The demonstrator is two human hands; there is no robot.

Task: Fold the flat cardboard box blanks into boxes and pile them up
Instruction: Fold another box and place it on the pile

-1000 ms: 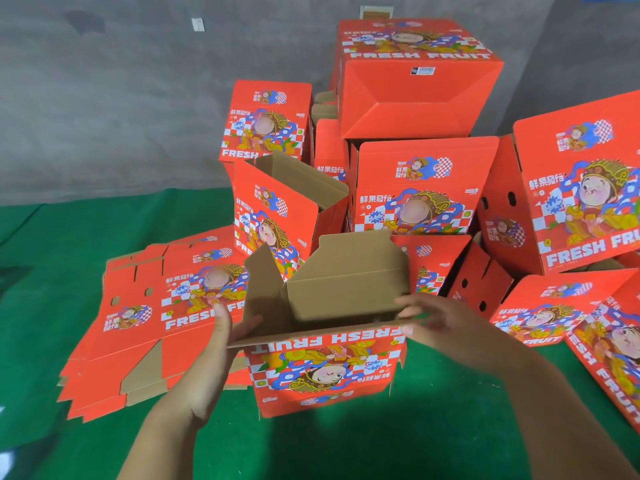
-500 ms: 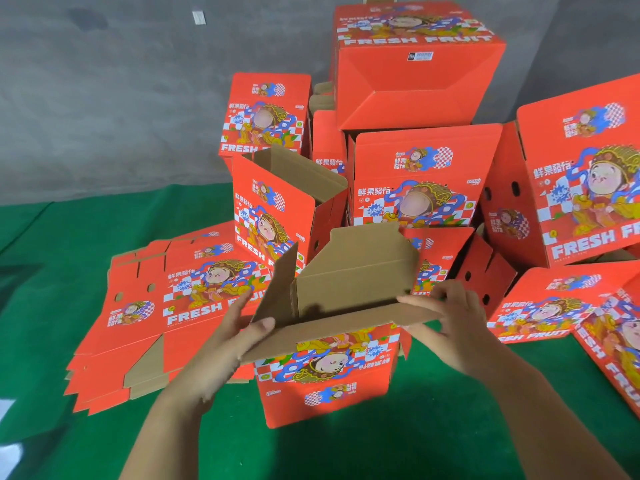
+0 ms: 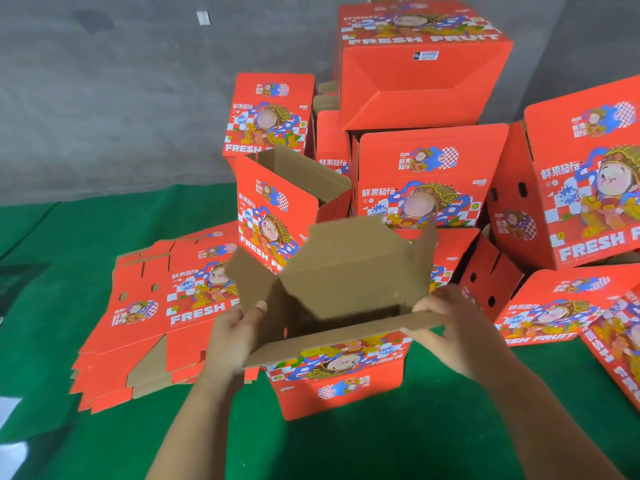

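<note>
A stack of flat box blanks (image 3: 166, 306) lies at the left on the green floor covering (image 3: 52, 265). The left hand (image 3: 230, 337) grips the left flap of the half-folded red fruit box (image 3: 341, 386), which stands at centre with brown flaps up. The right hand (image 3: 453, 327) pinches the near flap's right end. Folded boxes (image 3: 422, 181) are piled behind and to the right.

One open box (image 3: 337, 382) stands in front, its printed picture upside down, with four brown flaps raised around its mouth. Two hands are on it, the left hand (image 3: 232, 332) and the right hand (image 3: 450, 327). One pile of flat blanks (image 3: 156, 306) lies to the left; the number of sheets in it cannot be told. Behind is a heap of boxes (image 3: 420, 81), at least eight showing, one (image 3: 277, 216) with its top open.
</note>
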